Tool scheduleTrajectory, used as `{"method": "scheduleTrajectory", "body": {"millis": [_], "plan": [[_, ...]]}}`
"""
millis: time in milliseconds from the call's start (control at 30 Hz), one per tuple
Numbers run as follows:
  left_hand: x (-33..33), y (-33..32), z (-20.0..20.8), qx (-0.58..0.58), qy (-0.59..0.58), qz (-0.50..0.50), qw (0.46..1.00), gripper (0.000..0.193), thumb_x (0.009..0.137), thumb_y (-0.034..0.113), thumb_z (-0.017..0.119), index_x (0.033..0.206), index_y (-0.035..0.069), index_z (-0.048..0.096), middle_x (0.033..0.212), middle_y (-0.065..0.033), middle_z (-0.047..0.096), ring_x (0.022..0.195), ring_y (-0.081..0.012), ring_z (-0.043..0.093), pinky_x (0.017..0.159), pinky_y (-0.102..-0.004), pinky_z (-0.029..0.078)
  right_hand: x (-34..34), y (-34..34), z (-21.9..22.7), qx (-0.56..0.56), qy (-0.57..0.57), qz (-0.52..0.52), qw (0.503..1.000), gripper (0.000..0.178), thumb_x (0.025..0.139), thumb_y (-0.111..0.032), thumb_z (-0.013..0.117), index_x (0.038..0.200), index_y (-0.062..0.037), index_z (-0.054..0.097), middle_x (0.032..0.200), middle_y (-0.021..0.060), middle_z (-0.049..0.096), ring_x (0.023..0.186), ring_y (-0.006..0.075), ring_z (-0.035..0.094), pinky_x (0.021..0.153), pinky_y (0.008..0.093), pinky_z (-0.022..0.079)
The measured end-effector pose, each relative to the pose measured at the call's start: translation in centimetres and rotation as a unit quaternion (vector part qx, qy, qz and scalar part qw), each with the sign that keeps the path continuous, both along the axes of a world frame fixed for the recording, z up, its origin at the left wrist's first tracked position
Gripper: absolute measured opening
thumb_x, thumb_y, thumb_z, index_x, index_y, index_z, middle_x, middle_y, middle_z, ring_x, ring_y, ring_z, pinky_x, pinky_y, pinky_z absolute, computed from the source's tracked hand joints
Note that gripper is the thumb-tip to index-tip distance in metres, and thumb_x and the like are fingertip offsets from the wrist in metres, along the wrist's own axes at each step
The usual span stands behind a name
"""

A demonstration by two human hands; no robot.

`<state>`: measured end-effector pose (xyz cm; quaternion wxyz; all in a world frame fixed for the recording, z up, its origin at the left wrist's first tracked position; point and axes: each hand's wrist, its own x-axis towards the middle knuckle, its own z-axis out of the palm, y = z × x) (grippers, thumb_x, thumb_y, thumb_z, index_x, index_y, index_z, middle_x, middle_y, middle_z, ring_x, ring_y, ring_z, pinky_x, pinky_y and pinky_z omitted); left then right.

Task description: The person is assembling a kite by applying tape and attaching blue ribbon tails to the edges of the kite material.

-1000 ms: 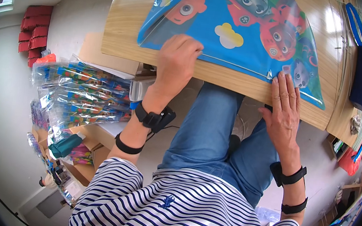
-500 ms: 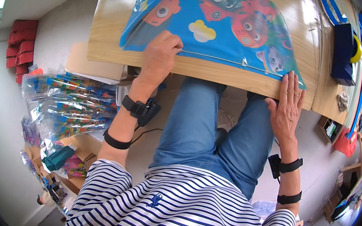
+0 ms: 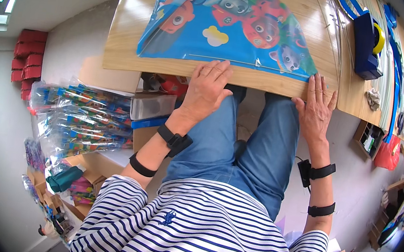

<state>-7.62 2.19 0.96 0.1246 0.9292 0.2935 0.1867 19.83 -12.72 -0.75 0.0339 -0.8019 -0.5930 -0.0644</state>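
Note:
A glossy blue sheet [image 3: 171,44], printed with cartoon animals and shaped like a kite sail, lies on the wooden table [image 3: 126,41]. Along its near edge runs a thin pale rod [image 3: 225,61], with a small white tab [image 3: 257,63] beside it. My left hand [image 3: 206,89] rests open at the middle of that edge, fingertips by the rod. Stretched fingers of my right hand [image 3: 316,107] lie flat at the sheet's near right corner, their tips touching it. Neither palm grips anything.
A dark blue tape dispenser [image 3: 365,50] with yellow tape stands at the right, near a crumpled cloth [image 3: 373,98] and blue strips [image 3: 395,74]. Stacked clear-wrapped colourful packs [image 3: 87,117] and a plastic bin [image 3: 153,106] are left below the table. Red bundles [image 3: 29,57] stand by the wall.
My left hand has slid right along the near edge, and its closed fingers have opened. My right hand stays at the right corner. The whole view has shifted slightly.

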Motion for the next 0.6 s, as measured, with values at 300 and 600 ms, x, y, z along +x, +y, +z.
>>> {"method": "scheduleTrajectory", "body": {"millis": [300,600], "plan": [[-1.4,1.0,0.6,0.006,0.012,0.012,1.0,0.054,0.077,0.022,0.074,0.125,0.004,0.057,0.134,-0.0121,0.055,0.126,-0.0314,0.048,0.108,-0.0481,0.033,-0.2,-0.3,0.1,0.012,0.0,0.008,1.0,0.075,0.087,-0.047,0.062,0.145,-0.0041,0.04,0.152,0.0096,0.038,0.143,0.0265,0.031,0.116,0.0589,0.014],[1.5,-1.5,-1.3,-0.004,0.034,-0.036,0.999,0.069,0.076,0.035,0.075,0.133,0.003,0.052,0.141,-0.0112,0.05,0.134,-0.0276,0.042,0.112,-0.0542,0.025,-5.6,3.4,0.9,0.007,0.057,0.076,0.995,0.074,0.082,-0.04,0.069,0.144,-0.0074,0.043,0.149,0.0071,0.042,0.14,0.0234,0.036,0.117,0.0581,0.013]]}}
